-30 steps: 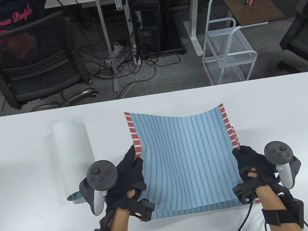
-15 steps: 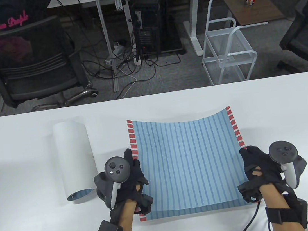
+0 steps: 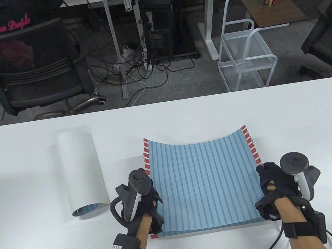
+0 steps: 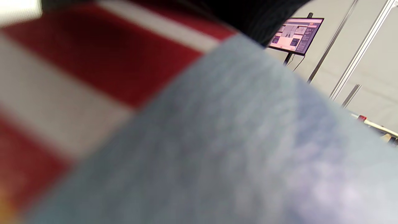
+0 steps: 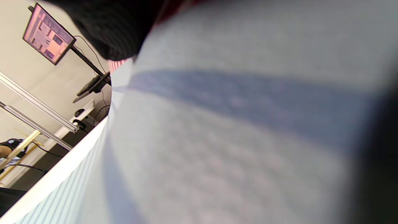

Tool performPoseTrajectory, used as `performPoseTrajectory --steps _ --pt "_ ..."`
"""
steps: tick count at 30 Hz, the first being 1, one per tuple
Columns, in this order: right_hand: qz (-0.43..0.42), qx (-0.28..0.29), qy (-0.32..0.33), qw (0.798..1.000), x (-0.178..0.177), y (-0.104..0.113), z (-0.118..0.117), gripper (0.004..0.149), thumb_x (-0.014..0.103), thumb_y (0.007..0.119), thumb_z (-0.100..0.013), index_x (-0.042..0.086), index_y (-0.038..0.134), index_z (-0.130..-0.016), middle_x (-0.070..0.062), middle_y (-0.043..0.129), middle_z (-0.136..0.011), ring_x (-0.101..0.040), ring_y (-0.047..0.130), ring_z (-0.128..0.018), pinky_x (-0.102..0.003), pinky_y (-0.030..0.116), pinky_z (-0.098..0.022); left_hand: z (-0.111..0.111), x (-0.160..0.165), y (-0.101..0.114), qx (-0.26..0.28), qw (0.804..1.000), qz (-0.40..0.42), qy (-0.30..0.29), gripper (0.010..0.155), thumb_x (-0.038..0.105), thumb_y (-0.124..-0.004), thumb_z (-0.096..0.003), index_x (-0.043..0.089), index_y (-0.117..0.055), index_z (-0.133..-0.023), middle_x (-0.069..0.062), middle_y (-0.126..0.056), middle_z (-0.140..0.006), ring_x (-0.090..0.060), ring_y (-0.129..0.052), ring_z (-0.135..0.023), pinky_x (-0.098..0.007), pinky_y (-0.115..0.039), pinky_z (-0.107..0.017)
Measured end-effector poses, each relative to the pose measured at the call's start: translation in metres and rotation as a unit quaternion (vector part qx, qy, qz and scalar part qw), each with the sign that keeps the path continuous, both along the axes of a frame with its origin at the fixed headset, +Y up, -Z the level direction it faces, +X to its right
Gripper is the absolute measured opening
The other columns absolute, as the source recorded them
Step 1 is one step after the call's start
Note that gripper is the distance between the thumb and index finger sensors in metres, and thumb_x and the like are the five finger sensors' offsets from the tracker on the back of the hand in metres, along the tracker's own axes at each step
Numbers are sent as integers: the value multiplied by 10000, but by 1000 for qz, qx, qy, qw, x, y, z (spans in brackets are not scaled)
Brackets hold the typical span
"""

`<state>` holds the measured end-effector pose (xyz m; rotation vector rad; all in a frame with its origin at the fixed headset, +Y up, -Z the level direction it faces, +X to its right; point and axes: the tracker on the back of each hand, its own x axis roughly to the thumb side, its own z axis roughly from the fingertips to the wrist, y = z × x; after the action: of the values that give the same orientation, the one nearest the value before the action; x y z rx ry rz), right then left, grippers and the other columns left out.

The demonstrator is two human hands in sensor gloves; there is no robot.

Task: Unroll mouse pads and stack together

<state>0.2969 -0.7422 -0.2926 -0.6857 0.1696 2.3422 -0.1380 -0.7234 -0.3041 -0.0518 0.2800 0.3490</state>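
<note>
A blue striped mouse pad point(image 3: 204, 180) with red-and-white side borders is held over a like pad whose edge point(image 3: 210, 229) shows at the front. Its far edge curls up. My left hand point(image 3: 143, 199) grips its left border and my right hand point(image 3: 271, 179) grips its right border. A rolled pad point(image 3: 82, 170), white outside and blue striped inside, lies to the left on the table. The left wrist view is filled with the blurred red-and-white border point(image 4: 77, 77) and blue fabric. The right wrist view shows blurred blue stripes point(image 5: 236, 124) under a black gloved finger point(image 5: 115, 28).
The white table point(image 3: 32, 246) runs across the table view, with its far edge point(image 3: 163, 102) behind the pads. Beyond it stand an office chair point(image 3: 33, 68), a computer tower point(image 3: 161, 33) with cables and a white wire rack point(image 3: 247, 55).
Both hands have brought the open pad toward me and down over the pad beneath it. Its far edge has come nearer and curls less. The left hand has turned inward. The rolled pad has not moved.
</note>
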Motion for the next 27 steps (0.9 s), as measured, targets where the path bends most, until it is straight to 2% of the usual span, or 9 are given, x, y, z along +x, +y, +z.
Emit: performPoseTrajectory --steps 6,15,23,25,27 --pt "25 -31 -5 999 -2 -7 -2 417 391 774 -418 163 812 -765 -97 960 -481 -248 951 -220 -407 800 -161 -2 5 -10 -16 999 -39 -1 568 422 -762 -446 230 -738 -980 68 -1062 -552 -179 -1091 -262 -280 -927 -190" --pt "69 -41 -13 997 -6 -9 -5 417 399 795 -415 168 817 -763 -94 962 -481 -249 950 -224 -408 799 -167 -3 10 -19 -30 994 -101 8 596 472 -802 -428 226 -756 -969 73 -1062 -488 -198 -1082 -256 -290 -924 -185" --pt "92 -49 -22 994 -6 -9 -4 419 399 807 -415 173 815 -768 -92 960 -490 -249 949 -234 -409 799 -176 -4 14 -24 -33 989 -143 3 670 519 -880 -373 234 -761 -968 69 -1058 -504 -207 -1082 -287 -308 -923 -209" --pt "95 -50 -22 994 -6 -9 -4 421 398 809 -415 172 814 -770 -93 959 -493 -251 948 -237 -410 798 -178 -4 18 -26 -50 982 -180 -4 728 537 -901 -351 242 -727 -992 51 -1043 -587 -237 -1077 -369 -331 -919 -273" --pt "101 -50 -21 993 -7 -9 -5 423 396 812 -415 172 812 -774 -94 959 -496 -253 947 -241 -412 798 -182 -3 24 -26 -55 976 -212 -19 790 543 -909 -343 257 -657 -1035 21 -978 -790 -316 -1039 -573 -401 -886 -428"
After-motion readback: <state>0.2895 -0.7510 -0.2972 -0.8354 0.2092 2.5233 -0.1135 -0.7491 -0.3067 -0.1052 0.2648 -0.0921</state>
